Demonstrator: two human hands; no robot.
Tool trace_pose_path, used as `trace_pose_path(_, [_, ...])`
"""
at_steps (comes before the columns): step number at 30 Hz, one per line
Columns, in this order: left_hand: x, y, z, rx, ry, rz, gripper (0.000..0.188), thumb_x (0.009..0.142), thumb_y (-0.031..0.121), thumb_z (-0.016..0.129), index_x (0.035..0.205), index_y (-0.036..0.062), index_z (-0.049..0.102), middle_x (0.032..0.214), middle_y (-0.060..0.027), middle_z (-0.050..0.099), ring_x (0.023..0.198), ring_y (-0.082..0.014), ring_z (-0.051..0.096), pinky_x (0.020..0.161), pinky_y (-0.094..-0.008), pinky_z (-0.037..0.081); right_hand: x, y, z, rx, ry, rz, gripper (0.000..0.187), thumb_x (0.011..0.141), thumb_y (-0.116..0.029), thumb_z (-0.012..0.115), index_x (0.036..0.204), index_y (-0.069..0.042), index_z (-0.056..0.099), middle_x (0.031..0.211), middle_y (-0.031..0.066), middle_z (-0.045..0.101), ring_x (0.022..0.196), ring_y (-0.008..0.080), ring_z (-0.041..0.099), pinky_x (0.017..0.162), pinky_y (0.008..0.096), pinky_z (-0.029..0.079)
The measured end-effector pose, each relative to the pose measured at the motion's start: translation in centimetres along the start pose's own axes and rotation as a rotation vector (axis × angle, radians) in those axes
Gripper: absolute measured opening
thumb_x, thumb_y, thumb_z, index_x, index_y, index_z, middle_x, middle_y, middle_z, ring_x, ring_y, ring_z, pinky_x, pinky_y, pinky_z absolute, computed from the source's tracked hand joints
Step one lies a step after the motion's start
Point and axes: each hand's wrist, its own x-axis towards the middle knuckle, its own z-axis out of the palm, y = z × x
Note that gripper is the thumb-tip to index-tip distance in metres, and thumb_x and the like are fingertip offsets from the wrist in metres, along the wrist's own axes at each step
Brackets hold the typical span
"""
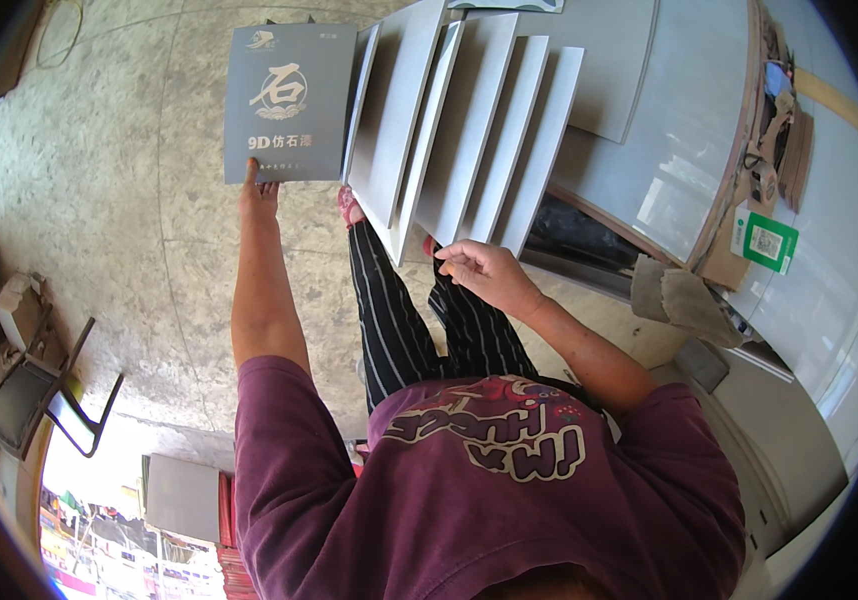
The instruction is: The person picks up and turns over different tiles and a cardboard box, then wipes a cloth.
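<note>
My left hand (257, 190) grips the lower edge of a flat grey printed folder (289, 105), thumb on its front and fingers behind. Pale lettering and a round emblem mark its face. Directly right of it, several plain grey boards (454, 125) stand on edge, fanned out side by side. My right hand (489, 275) hovers near the lower edges of these boards, in front of my striped trousers. Its fingers are loosely bent and apart, with nothing visible in them. Whether the folder is joined to the nearest board cannot be made out.
On the right is a table with a glossy grey top (689, 130), holding tools and scraps along a ledge. Grey work gloves (684, 300) hang at its near edge, by a green-and-white code card (764, 240). A dark chair (34, 400) stands at left on the concrete floor (149, 200).
</note>
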Motion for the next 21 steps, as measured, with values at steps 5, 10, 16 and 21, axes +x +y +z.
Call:
trace_pose_path(5, [-1.8,-0.2,0.2,-0.058,-0.166,0.083,0.052,0.08,0.024,0.073,0.121,0.0005,0.051,0.121,-0.0121,0.053,0.109,-0.0259,0.053,0.096,-0.0412,0.043,0.0,0.4,-0.3,-0.009,0.015,-0.007,0.024,0.086,-0.013,0.062,0.106,-0.001,0.061,0.081,0.0055,0.067,0.072,0.0102,0.061,0.069,0.0248,0.05])
trace_pose_path(10, [-3.1,1.1,0.5,-0.027,-0.339,0.128,0.038,0.083,0.023,0.07,0.115,0.0073,0.057,0.116,-0.0048,0.057,0.107,-0.02,0.054,0.091,-0.0378,0.045,0.2,0.3,-0.4,-0.013,0.01,-0.007,0.023,0.086,-0.014,0.061,0.105,-0.001,0.061,0.079,0.0043,0.065,0.071,0.0101,0.06,0.068,0.0249,0.05])
trace_pose_path(16, [-7.3,1.0,0.6,-0.015,-0.402,0.216,0.041,0.086,0.016,0.065,0.121,0.0015,0.05,0.12,-0.0079,0.054,0.109,-0.021,0.053,0.09,-0.0364,0.047,0.6,0.2,-0.6,0.003,0.027,-0.061,0.027,0.086,-0.016,0.062,0.109,-0.001,0.059,0.084,0.0063,0.065,0.074,0.0114,0.061,0.068,0.0262,0.05])
trace_pose_path(21, [-12.8,-0.1,-1.4,-0.093,-0.469,0.21,0.046,0.089,0.014,0.061,0.128,0.0004,0.043,0.126,-0.0098,0.049,0.116,-0.0239,0.049,0.098,-0.0407,0.042,0.8,-2.3,-0.9,0.052,0.059,-0.091,0.034,0.087,-0.017,0.062,0.115,-0.001,0.055,0.093,0.009,0.065,0.08,0.0135,0.062,0.072,0.0272,0.051])
